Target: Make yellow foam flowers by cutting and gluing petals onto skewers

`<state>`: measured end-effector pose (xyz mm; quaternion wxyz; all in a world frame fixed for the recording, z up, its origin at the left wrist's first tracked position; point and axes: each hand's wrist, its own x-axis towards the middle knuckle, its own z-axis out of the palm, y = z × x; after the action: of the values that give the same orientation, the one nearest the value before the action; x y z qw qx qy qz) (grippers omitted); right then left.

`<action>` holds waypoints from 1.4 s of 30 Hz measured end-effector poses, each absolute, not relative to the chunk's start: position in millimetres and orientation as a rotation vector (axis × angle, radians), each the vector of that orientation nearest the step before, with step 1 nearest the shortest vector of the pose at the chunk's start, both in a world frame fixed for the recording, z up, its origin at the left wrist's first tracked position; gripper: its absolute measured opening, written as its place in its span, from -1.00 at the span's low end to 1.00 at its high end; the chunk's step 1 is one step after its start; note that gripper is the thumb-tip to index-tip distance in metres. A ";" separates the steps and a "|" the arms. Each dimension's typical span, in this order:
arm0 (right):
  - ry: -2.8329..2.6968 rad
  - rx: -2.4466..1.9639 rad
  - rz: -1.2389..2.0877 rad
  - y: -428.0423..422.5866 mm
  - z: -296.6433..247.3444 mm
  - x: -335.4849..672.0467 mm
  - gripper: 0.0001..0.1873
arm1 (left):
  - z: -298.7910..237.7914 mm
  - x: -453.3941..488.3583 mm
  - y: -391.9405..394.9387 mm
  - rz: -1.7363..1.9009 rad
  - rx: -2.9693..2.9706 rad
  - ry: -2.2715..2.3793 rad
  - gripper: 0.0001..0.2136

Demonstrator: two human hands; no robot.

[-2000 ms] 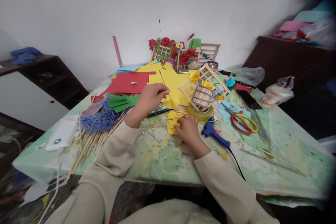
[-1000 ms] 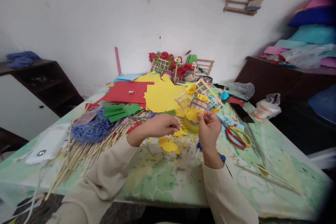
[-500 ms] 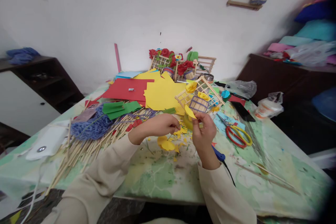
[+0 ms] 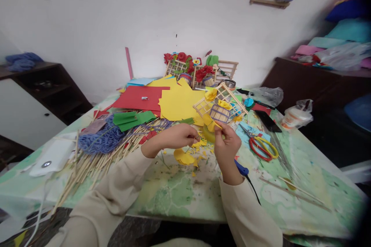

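Note:
My left hand point(image 4: 176, 138) is raised a little above the table, its fingers pinched on a thin wire or stick that I can barely make out. My right hand point(image 4: 227, 144) is up beside it, fingers closed on a small yellow paper piece point(image 4: 213, 125). More yellow paper scraps point(image 4: 184, 157) lie on the table just below both hands. A roll of tape point(image 4: 209, 134) sits right behind my hands. The blue glue gun point(image 4: 241, 170) lies under my right wrist.
Red and yellow scissors point(image 4: 262, 147) lie to the right. A wooden lattice frame with yellow flowers point(image 4: 222, 104) stands behind the hands, sheets of yellow paper point(image 4: 178, 102) and red paper point(image 4: 139, 98) further back. Wooden sticks point(image 4: 95, 164) and blue yarn point(image 4: 100, 141) fill the left.
My right hand lifted from the scraps on the table with a yellow piece. My left hand came back from the yellow sheet and now pinches beside the right.

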<state>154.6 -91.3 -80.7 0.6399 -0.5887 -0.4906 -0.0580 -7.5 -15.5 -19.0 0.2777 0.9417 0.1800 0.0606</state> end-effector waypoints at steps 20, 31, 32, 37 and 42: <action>-1.232 -1.039 0.305 -86.1 -85.8 155.7 -0.69 | -29.3 0.7 -19.5 0.342 2.628 0.516 -0.83; -1.194 -1.308 0.159 -84.7 -80.7 157.1 -0.78 | -26.7 -14.4 -2.0 0.278 2.663 0.813 -0.87; -1.202 -1.312 0.143 -84.7 -80.6 157.0 -0.78 | -25.1 -16.7 0.1 0.363 2.662 0.906 -0.85; -1.304 -1.278 0.067 -85.4 -79.7 154.0 -0.79 | -24.9 -6.3 -9.1 0.741 2.497 0.679 -0.79; -1.332 -1.232 0.068 -87.6 -77.3 150.7 -0.80 | -43.5 13.5 -19.0 0.739 2.340 0.557 -0.82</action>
<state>150.7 -87.6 -77.3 0.6156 -0.5348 -0.5781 0.0297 13.5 -19.0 -43.5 0.3074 0.8849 0.2105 0.2794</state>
